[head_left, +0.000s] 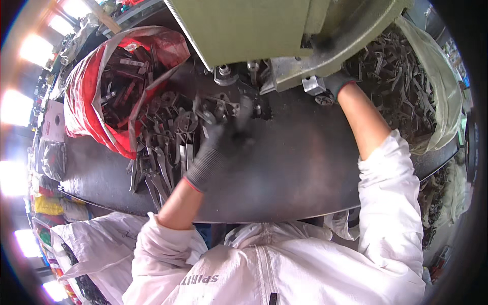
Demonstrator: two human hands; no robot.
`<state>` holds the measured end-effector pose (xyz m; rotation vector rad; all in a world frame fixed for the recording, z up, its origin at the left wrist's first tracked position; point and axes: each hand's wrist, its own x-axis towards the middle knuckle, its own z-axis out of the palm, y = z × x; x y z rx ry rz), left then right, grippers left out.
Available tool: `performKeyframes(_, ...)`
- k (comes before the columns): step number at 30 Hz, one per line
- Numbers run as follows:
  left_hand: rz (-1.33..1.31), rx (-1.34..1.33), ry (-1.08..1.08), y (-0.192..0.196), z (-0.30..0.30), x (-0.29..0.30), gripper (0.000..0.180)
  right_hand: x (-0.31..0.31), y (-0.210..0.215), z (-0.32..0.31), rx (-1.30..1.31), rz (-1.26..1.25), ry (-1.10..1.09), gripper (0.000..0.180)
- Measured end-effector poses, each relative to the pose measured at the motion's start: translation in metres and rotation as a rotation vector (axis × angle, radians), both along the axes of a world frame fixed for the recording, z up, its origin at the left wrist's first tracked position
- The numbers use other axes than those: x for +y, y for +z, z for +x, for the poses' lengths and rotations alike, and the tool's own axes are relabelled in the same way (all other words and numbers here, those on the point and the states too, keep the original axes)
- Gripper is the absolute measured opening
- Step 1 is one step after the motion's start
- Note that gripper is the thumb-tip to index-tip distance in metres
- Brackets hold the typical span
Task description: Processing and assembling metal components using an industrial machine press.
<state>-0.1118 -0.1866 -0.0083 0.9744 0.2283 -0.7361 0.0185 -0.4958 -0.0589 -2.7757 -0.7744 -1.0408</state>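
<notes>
I can't tell what my blurred left hand [226, 142] or half-hidden right hand [338, 83] grips; parts [186, 122] lie just left of the former, presumably for easy reach.

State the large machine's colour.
The machine is olive green, best seen in the head view.

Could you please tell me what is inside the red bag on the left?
The red bag holds a jumbled heap of dark, mostly elongated parts, visible through its open mouth. Whatever lies deeper is covered by the upper parts and the bag's walls.
</notes>
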Motion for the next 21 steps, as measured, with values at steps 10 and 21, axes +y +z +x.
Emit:
performKeyframes(10, 0.580, -0.743, -0.087, 0.000, 0.004, 0.011, 0.038, 0.097, 0.059, -0.119, 1.043, 1.754, 0.155, 0.025)
performKeyframes(21, 1.347, -2.123, -0.393, -0.044, 0.045, 0.028, 0.025, 0.135, 0.040, -0.129, 1.051, 1.393, 0.097, 0.033)
